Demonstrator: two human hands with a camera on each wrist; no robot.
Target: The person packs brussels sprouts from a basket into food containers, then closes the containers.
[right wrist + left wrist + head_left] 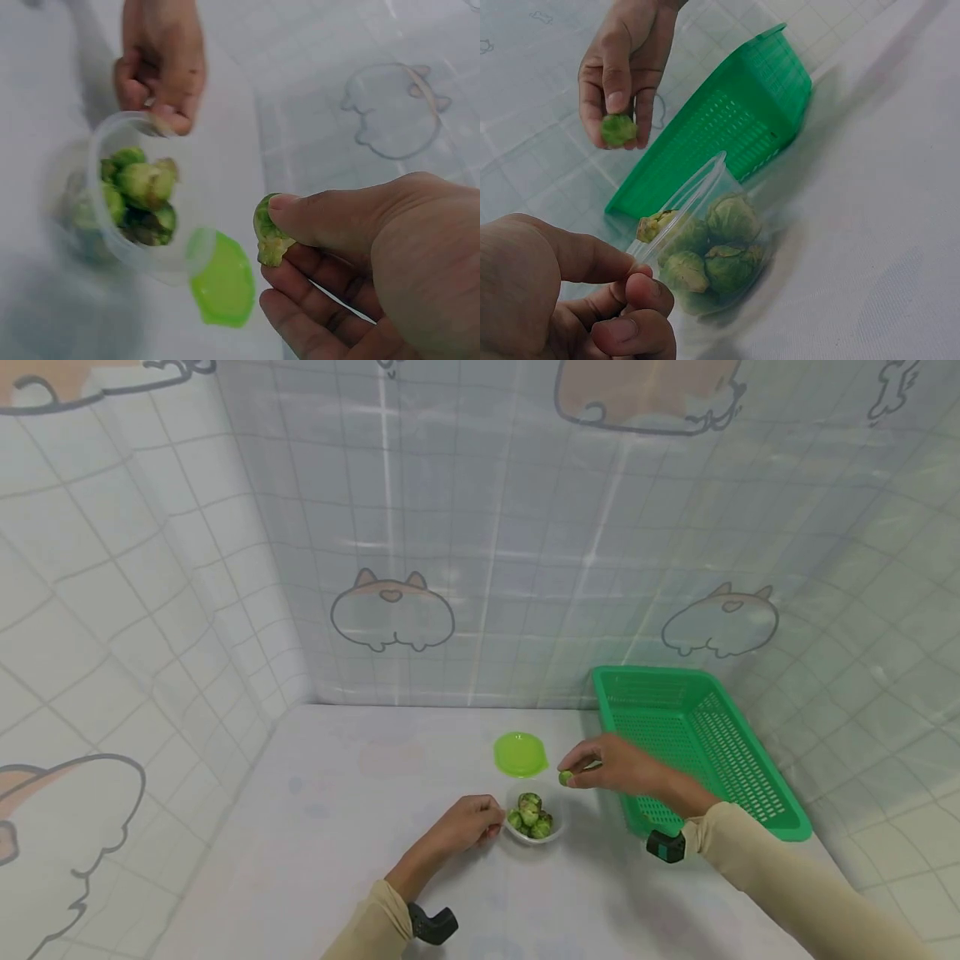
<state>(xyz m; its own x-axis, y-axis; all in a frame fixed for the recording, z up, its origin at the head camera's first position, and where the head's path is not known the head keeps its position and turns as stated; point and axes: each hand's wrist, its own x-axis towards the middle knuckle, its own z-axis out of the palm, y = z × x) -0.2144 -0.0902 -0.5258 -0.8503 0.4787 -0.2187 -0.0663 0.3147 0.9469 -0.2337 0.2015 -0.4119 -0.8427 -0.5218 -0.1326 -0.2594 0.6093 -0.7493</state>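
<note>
A clear plastic tub (718,171) stands on the table with several Brussels sprouts (530,812) piled inside. My left hand (471,821) pinches the tub's rim between thumb and fingers on its left side. Up and to the right of the tub, my right hand (611,763) holds a single Brussels sprout (271,229) between thumb and fingertips. In the left wrist view that sprout hangs in the air near the green basket. A bright green lid (521,754) lies flat just behind the tub.
A green slotted plastic basket (765,760) stands at the right of the table, behind the right forearm. Curtains (480,527) printed with a grid and cartoon dogs enclose the back and both sides of the white-covered table (360,827).
</note>
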